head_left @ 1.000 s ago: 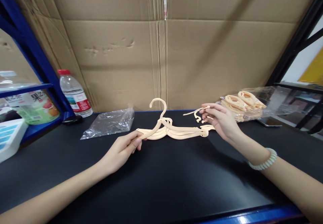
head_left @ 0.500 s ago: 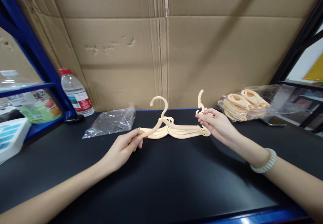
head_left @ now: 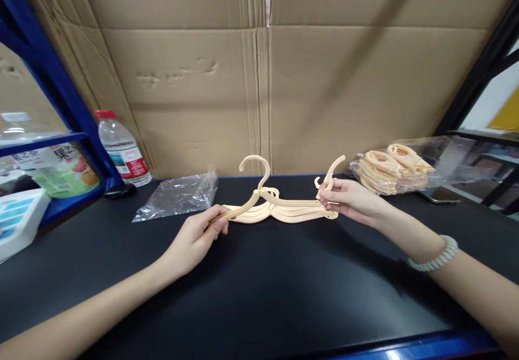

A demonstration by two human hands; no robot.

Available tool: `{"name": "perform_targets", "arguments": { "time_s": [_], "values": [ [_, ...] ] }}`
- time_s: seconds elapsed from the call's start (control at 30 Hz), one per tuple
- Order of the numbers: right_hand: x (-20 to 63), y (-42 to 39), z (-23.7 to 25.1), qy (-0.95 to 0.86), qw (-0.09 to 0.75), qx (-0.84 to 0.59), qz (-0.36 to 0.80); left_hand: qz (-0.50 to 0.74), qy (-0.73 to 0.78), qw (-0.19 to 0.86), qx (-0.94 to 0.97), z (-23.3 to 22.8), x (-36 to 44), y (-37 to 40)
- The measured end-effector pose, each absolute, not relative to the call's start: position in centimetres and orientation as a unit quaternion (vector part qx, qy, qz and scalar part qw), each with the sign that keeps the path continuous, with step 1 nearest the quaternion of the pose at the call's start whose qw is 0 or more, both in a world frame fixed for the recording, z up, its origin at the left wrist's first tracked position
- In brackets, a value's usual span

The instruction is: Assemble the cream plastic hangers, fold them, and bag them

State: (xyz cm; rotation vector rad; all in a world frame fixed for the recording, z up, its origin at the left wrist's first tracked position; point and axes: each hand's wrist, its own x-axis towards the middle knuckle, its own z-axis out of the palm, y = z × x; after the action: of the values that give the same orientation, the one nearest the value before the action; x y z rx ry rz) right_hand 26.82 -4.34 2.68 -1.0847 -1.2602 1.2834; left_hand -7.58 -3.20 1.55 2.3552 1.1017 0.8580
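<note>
Left hand [head_left: 194,238] pinches hanger stack [head_left: 279,211] end on bench [head_left: 259,290]; right hand [head_left: 351,200] grips loose hook piece [head_left: 332,173].

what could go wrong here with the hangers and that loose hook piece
The right hand pinches a thin hook piece at the end of the hanger stack; forcing it at an angle might snap or bend it. The left hand grips only one arm tip, so the stack could fan apart or slide on the black table. The plastic bag lies close and could get dragged.
</note>
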Motion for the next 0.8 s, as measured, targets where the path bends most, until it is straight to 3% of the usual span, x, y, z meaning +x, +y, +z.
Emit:
{"name": "perform_targets", "arguments": {
  "time_s": [0.33, 0.8],
  "values": [
    [26.3, -4.8, 3.4, -0.467, 0.432, -0.435, 0.637, 0.321, 0.396, 0.192, 0.839, 1.4, -7.5, -3.1],
    [25.9, -5.0, 3.3, -0.46, 0.409, -0.431, 0.659, 0.333, 0.392, 0.179, 0.839, 1.3, -7.5, -3.1]
  ]
}}
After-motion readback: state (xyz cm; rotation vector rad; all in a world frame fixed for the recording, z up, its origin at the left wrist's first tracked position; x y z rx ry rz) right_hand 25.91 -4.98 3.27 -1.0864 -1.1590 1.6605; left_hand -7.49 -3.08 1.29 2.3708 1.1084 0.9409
